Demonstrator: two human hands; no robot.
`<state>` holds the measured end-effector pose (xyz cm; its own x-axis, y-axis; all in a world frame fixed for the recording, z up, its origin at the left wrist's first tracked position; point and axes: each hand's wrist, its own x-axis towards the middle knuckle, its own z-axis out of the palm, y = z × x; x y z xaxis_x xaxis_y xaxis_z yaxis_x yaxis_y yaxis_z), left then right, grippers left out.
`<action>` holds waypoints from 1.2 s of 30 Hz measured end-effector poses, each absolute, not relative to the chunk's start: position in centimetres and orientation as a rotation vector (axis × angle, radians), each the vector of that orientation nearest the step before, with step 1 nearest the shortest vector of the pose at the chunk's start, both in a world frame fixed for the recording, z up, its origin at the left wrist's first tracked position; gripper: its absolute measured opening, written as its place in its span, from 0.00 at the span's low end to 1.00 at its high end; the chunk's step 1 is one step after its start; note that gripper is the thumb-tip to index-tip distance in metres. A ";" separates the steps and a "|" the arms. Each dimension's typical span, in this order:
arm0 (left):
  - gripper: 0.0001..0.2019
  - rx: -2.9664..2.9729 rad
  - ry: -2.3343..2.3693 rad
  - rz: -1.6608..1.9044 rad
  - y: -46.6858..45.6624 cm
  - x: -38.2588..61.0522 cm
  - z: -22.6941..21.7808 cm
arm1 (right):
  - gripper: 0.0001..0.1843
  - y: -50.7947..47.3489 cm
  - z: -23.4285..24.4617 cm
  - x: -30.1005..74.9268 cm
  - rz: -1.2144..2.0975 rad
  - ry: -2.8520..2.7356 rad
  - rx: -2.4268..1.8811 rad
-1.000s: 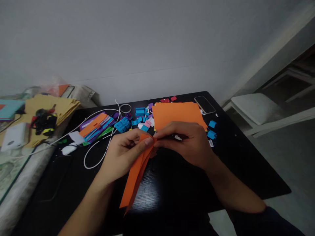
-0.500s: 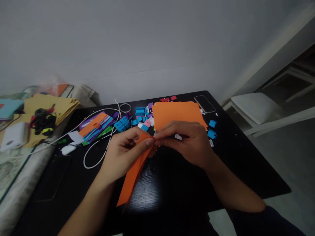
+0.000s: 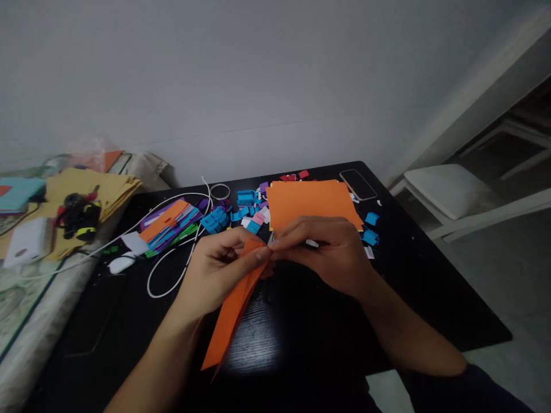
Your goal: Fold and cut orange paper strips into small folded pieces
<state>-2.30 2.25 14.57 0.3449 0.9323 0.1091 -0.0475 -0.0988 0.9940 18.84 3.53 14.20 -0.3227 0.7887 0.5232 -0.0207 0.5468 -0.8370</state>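
Observation:
My left hand (image 3: 226, 261) pinches a folded strip of orange paper (image 3: 230, 321) near its upper end, thumb on top. The strip slants down toward me, and its layers spread apart at the lower end. My right hand (image 3: 325, 252) is closed, with thumb and forefinger pinching the strip's top corner against the left fingertips. Its other fingers are curled and partly hidden. Just beyond the right hand lies a stack of orange paper sheets (image 3: 312, 201). Small folded blue paper pieces (image 3: 214, 219) lie past the left hand.
On the black table (image 3: 318, 321) a white cable (image 3: 161, 295) loops at the left, beside a pile of coloured paper strips (image 3: 172, 223) and a white earbud case (image 3: 121, 263). A phone (image 3: 358, 184) lies at the back right. A tape ring (image 3: 220, 191) sits behind. A white stool (image 3: 447, 183) stands to the right.
Both hands keep their pinch on the orange strip and have hardly moved. The whole view has shifted slightly, everything sitting a little lower.

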 end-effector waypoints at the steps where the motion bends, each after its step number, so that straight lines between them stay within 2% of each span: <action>1: 0.06 1.410 0.876 1.032 2.2 -2.3 14.6 | 0.08 3.5 14.2 18.8 0.946 -1.706 -0.651; 7: 0.07 1.440 0.902 1.063 2.2 -2.3 14.7 | 0.05 3.4 14.6 18.5 1.036 -1.645 -0.750; 14: 0.07 1.452 0.904 1.114 2.3 -2.0 14.8 | 0.06 3.4 15.3 18.5 1.351 -1.525 -0.859; 26: 0.11 1.566 1.021 1.077 2.2 -1.9 14.7 | 0.06 3.2 14.7 18.3 1.202 -1.675 -0.881; 36: 0.08 1.562 1.056 1.147 2.2 -1.6 14.6 | 0.07 3.3 14.7 18.1 1.186 -1.631 -0.890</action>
<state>-1.56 2.21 14.61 0.2046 0.9579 0.2014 0.1216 -0.2290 0.9658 18.05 3.27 14.66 -0.3327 0.9091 0.2507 0.0419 0.2798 -0.9591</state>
